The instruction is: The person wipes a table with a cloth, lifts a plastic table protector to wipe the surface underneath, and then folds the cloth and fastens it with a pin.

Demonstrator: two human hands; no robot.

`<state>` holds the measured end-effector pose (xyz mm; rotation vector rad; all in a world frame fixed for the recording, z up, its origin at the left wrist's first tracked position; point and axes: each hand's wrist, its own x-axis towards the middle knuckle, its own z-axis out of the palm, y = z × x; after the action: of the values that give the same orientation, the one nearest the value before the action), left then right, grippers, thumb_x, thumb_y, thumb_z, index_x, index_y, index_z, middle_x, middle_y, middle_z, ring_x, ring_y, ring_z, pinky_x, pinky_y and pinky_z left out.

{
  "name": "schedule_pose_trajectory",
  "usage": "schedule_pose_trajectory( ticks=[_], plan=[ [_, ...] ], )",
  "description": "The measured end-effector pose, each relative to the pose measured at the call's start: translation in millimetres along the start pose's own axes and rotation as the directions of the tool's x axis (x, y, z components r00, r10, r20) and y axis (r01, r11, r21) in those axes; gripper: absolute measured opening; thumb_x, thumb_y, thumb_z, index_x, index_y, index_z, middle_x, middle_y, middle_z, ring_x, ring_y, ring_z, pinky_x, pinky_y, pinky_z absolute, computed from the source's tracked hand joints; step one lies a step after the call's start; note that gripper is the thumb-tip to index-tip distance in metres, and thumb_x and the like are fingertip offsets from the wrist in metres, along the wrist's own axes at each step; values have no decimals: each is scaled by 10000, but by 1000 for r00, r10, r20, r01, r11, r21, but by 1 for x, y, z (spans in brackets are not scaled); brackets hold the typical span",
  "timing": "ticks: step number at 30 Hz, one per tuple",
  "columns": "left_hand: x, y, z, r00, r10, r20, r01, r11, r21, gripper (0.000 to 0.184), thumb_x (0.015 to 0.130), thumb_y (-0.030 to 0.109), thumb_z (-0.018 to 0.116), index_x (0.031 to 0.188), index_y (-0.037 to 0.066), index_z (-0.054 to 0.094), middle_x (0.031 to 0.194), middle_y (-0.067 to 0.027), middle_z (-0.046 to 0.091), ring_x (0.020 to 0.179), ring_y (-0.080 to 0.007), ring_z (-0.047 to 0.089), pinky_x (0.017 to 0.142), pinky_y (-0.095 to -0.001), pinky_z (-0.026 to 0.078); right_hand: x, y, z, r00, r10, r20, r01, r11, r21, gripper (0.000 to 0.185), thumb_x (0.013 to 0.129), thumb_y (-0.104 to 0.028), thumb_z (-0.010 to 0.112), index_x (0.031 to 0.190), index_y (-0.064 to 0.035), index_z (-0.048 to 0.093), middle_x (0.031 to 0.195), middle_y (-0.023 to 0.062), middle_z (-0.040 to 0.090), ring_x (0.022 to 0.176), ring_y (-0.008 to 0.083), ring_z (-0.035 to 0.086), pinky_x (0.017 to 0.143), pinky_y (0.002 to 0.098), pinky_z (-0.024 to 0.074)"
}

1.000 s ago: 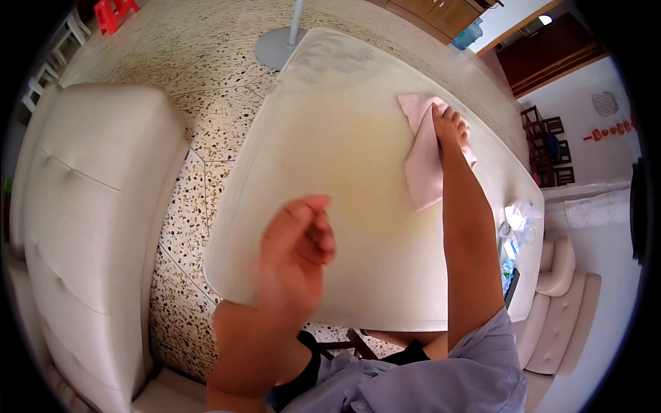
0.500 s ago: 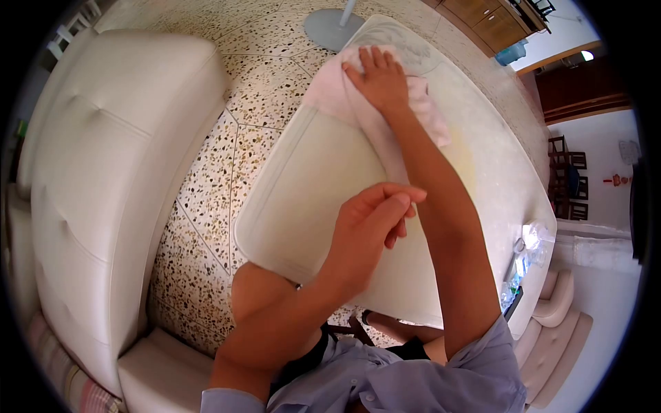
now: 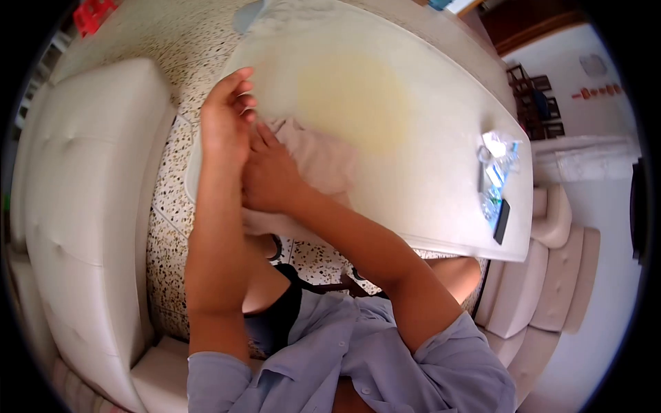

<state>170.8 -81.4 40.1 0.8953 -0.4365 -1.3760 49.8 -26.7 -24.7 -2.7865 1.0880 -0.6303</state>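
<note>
A pale pink cloth (image 3: 320, 155) lies bunched on the near left part of a white table (image 3: 427, 138). My right hand (image 3: 272, 168) rests on the cloth's left side, fingers stretched toward the upper left, with its palm hidden underneath. Part of the cloth spreads below this hand, by the table's near edge. Just beyond it, my left hand (image 3: 231, 107) is raised over the table's left edge. Its fingers are loosely curled and apart, and nothing shows in them. The two hands overlap in view; I cannot tell whether they touch.
Clear plastic items (image 3: 496, 179) and a black phone-like object (image 3: 502, 221) lie at the table's right end. A cream sofa (image 3: 89, 193) stands on the left, another sofa (image 3: 544, 275) on the right. A red stool (image 3: 93, 15) is at the far upper left.
My right hand has come from the table's far end to the near left, and the cloth has come with it. My left hand has moved leftward and farther up. The view has shifted.
</note>
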Motion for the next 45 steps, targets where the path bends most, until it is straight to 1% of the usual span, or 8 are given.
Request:
schedule_pose_trajectory(
  ticks=[3,11,20,24,31,35,39,45],
  plan=[
    [-1,-8,-6,998,-55,-25,54,998,-15,292,1024,241,685,1223,40,758,920,39,671,763,-95,571,659,-262,419,-56,9,-28,996,84,-37,-81,993,87,648,972,-534,691,1517,-189,634,1650,147,513,1569,422,395,1302,601,242],
    [-15,-33,12,991,-130,17,129,990,64,278,1041,234,659,1229,46,741,917,50,666,775,-96,555,666,-269,398,-193,96,-106,885,461,62,-427,858,-285,786,1055,-650,530,1650,-140,479,1756,159,363,1654,388,255,1347,561,147],
    [-19,-46,47,985,-155,82,136,971,199,286,1049,239,637,1192,12,736,923,21,649,762,-101,565,661,-270,418,-210,300,-142,602,785,-146,-763,511,-397,871,1059,-717,435,1690,-118,405,1775,162,326,1658,381,239,1352,546,138],
    [-13,-49,54,982,-166,91,139,959,247,276,1060,247,625,1169,19,734,921,21,650,761,-103,571,651,-272,425,-186,368,-154,447,883,-139,-829,351,-436,905,1063,-764,307,1719,-142,350,1801,133,278,1672,358,209,1357,515,136],
    [-12,-55,51,969,-217,114,171,931,324,279,1066,267,623,1137,22,736,927,8,646,763,-112,581,644,-282,437,-157,461,-156,352,914,-203,-878,247,-411,900,1067,-763,262,1727,-154,334,1806,130,266,1669,360,217,1354,510,148],
    [-22,-54,53,964,-247,94,213,937,276,245,1043,216,651,1123,10,756,909,-14,687,745,-124,621,645,-272,461,-140,505,-158,349,913,-210,-879,242,-410,866,1083,-733,245,1728,-161,328,1807,119,267,1668,348,225,1354,507,149],
    [-31,-50,50,967,-244,74,209,925,316,282,1044,294,646,1092,28,725,913,-32,653,753,-148,612,620,-299,447,-111,547,-155,363,910,-201,-882,265,-391,840,1094,-710,229,1734,-173,311,1809,111,264,1669,347,221,1356,504,136],
    [-50,-44,51,945,-286,158,246,941,233,256,1029,256,671,1043,9,738,924,-68,661,769,-172,636,623,-307,468,-57,599,-134,392,902,-180,-851,281,-444,796,1107,-676,233,1734,-194,314,1812,102,262,1666,362,231,1349,519,166]
  ],
)
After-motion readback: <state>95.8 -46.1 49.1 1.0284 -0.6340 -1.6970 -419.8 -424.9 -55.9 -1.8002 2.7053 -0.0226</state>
